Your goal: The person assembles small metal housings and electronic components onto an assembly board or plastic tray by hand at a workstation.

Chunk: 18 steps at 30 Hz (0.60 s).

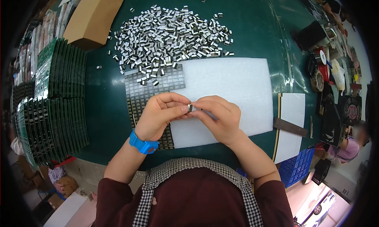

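Note:
A small black-and-white electronic component [190, 108] with a row of pins or contacts is held up between my hands. My left hand [158, 110], with a blue band at the wrist, pinches it between thumb and fingers. From the other side the thumb and index fingertips of my right hand [223, 114] close on it too. Beneath my hands lies a white foam sheet [237, 85], its left part covered by a dark gridded panel [136, 104] of small repeated units. Beyond it spreads a large heap of similar components [169, 33], some spilling onto the panel's far edge.
Tall stacks of green circuit boards [61, 73] stand at the left, near a cardboard box [94, 18]. To the right are a white board [292, 108] with a flat metal bar [290, 127] across it, a blue crate [296, 168] and tools. Another person [347, 148] is at far right.

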Motion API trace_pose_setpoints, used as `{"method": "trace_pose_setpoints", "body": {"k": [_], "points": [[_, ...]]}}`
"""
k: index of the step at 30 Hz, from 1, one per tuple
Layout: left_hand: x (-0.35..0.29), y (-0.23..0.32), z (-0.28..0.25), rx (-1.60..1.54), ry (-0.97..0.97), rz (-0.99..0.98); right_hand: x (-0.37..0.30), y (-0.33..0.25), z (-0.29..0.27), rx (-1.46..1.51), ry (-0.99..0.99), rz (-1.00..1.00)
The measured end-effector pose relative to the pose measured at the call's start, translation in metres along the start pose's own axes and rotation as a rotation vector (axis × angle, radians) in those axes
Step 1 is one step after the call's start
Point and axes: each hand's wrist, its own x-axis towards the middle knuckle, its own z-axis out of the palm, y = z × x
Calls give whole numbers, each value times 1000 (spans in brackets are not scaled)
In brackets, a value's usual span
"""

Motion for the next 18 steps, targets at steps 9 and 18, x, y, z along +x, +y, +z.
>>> {"method": "trace_pose_setpoints", "body": {"k": [9, 18], "points": [[-11, 10, 22, 626, 167, 141, -7, -3, 2, -298, -200, -146], [0, 29, -7, 857, 253, 327, -2, -4, -3, 350, -251, 513]]}}
